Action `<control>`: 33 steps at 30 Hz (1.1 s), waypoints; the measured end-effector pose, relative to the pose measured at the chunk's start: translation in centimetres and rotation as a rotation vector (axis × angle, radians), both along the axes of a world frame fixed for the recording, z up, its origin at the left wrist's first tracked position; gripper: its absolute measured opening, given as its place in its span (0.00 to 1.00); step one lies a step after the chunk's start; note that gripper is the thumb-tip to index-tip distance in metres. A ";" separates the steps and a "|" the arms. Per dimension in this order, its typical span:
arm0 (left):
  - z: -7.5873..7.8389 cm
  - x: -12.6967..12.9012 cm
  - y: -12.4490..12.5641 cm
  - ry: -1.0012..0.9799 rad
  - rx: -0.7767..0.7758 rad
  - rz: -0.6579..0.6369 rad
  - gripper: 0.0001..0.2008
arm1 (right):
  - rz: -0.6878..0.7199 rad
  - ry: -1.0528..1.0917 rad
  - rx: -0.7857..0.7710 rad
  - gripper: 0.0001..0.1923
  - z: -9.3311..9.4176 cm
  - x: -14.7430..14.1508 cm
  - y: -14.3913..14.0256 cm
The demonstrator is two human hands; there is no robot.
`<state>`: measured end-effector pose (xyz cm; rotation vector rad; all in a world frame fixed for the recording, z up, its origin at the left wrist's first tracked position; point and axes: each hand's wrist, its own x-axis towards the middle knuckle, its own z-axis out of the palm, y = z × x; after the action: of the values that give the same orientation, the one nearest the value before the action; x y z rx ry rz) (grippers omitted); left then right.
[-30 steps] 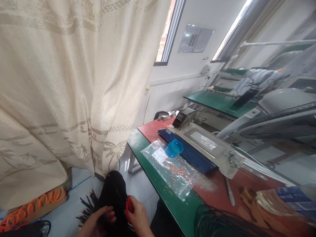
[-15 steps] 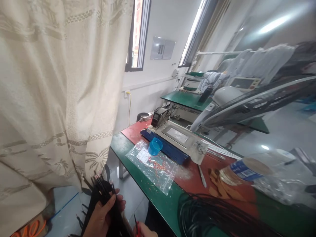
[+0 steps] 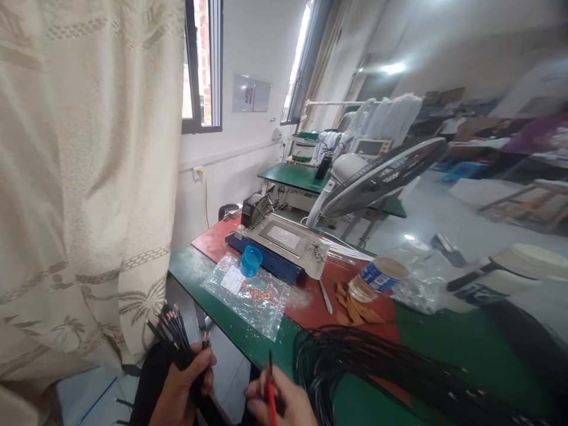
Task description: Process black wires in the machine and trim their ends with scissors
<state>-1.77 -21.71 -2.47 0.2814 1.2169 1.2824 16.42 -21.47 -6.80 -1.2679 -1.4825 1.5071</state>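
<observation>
My left hand [image 3: 180,387], at the bottom left, is closed around a bundle of black cables [image 3: 177,331]. Their stripped ends with reddish and pale wires point up and away, and one cable end stands apart by the thumb. In my right hand [image 3: 293,399] is a slim red tool [image 3: 271,393] with a thin black tip pointing up; its exact kind is unclear. The two hands are apart, in front of the table edge. A clear plastic bag [image 3: 270,319] on the table carries scattered small orange pieces [image 3: 256,294] and a blue cup [image 3: 251,261].
Behind the bag sits a blue-based device [image 3: 266,255]. A coil of black cables [image 3: 319,367] covers the near right of the green and red table [image 3: 213,242]. A labelled jar [image 3: 377,278] and a metal-handled tool [image 3: 325,297] lie beyond. A curtain [image 3: 89,177] hangs at left.
The view has swung right, so the table appears further left. My right hand has risen into view with the red tool; my left hand still grips the cables.
</observation>
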 end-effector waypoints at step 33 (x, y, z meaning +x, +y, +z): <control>2.0 3.6 0.5 0.119 0.051 -0.231 0.13 | -0.315 0.794 -0.230 0.19 4.4 -4.1 3.3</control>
<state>1.83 -21.21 -0.46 0.5271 1.2144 1.1093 12.30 -18.13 -2.40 -0.8044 -0.5845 1.7032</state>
